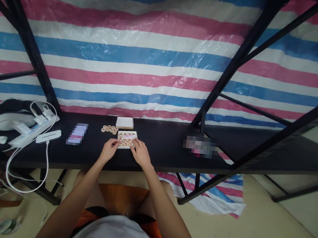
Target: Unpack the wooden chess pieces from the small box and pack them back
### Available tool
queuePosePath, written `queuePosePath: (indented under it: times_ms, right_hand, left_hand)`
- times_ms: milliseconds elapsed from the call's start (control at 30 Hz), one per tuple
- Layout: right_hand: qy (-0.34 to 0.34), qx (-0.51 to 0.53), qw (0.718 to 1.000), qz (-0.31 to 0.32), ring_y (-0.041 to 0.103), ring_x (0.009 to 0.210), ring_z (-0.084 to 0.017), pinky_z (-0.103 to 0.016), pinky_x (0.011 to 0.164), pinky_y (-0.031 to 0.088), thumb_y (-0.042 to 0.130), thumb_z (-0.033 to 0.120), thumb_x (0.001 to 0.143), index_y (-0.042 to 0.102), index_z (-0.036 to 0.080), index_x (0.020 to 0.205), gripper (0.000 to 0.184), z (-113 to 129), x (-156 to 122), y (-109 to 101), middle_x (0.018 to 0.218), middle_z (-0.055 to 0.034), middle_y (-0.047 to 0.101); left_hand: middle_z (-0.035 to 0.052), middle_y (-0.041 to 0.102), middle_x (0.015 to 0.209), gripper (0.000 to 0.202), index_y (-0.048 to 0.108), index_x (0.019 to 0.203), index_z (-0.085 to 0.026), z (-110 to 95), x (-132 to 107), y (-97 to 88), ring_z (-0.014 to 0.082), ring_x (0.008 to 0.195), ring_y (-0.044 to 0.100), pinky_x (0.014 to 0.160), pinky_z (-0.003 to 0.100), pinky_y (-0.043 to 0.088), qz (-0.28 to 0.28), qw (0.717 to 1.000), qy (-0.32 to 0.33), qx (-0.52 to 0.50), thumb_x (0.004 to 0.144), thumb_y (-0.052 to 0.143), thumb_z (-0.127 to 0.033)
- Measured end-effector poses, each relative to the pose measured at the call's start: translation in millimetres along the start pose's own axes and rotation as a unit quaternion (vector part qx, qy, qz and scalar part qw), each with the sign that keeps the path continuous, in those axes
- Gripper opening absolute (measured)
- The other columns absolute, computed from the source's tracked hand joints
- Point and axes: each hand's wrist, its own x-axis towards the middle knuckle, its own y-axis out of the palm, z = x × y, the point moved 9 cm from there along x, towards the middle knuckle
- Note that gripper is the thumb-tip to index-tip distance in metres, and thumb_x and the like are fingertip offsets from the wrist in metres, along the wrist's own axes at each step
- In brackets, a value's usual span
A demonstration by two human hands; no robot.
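Box (124,147) sits between hands (141,154), tabletop (167,144) showing before its front edge

Looks out from up on the person's head, facing forward and tipped down, with the grey shirt (118,236) close by at the bottom middle of the frame. Sees the left hand (108,149) and right hand (141,152) small and farther off, a bit below the middle, by the black desk (162,142). Takes in a lot at once, from the striped sheet (137,56) across the top to the floor (266,228) at the lower right.
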Motion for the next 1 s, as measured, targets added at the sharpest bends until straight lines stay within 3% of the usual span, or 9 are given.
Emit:
queuePosePath:
  times_ms: [200,500,633,1000]
  right_hand:
    - [-0.005,0.014,1.0,-0.025,0.051,0.112,-0.023,-0.04,0.096,0.043,0.034,0.028,0.096,0.061,0.02,0.118,0.035,1,0,-7,0.121,-0.0108,0.058]
    - [0.013,0.028,0.998,-0.059,0.052,0.105,-0.024,-0.039,0.092,0.045,0.042,0.028,0.092,0.06,0.021,0.116,0.031,-5,-3,-12,0.118,-0.0102,0.057]
    - [0.049,0.019,0.996,-0.068,0.052,0.098,-0.023,-0.037,0.087,0.046,0.046,0.029,0.089,0.061,0.019,0.106,0.024,-12,-5,-14,0.107,-0.0097,0.058]
    - [0.032,0.028,0.998,-0.056,0.052,0.096,-0.023,-0.036,0.087,0.045,0.047,0.027,0.089,0.06,0.019,0.098,0.018,-5,-5,-16,0.102,-0.0091,0.058]
  left_hand:
    - [0.0056,0.066,0.089,0.021,0.066,0.083,-0.018,0,0,-2.3,0.0192,0.083,0.062,0.074,0.031,0.05,-0.009,1.0,-0.009,0.001,0.079,0.051,-0.032]
    - [0.0058,0.064,0.093,0.02,0.067,0.085,-0.019,0,0,-1.8,0.0177,0.082,0.061,0.073,0.03,0.05,-0.009,1.0,-0.004,0.005,0.08,0.051,-0.029]
    - [0.006,0.062,0.097,0.02,0.067,0.086,-0.019,-3,-1,-2.6,0.0169,0.084,0.061,0.073,0.029,0.05,-0.011,1.0,0.004,0.01,0.079,0.05,-0.024]
    - [0.0085,0.059,0.109,0.025,0.069,0.094,-0.02,-9,-3,8.9,0.0209,0.101,0.058,0.078,0.032,0.05,0.042,0.996,0.047,0.06,0.081,0.048,-0.021]
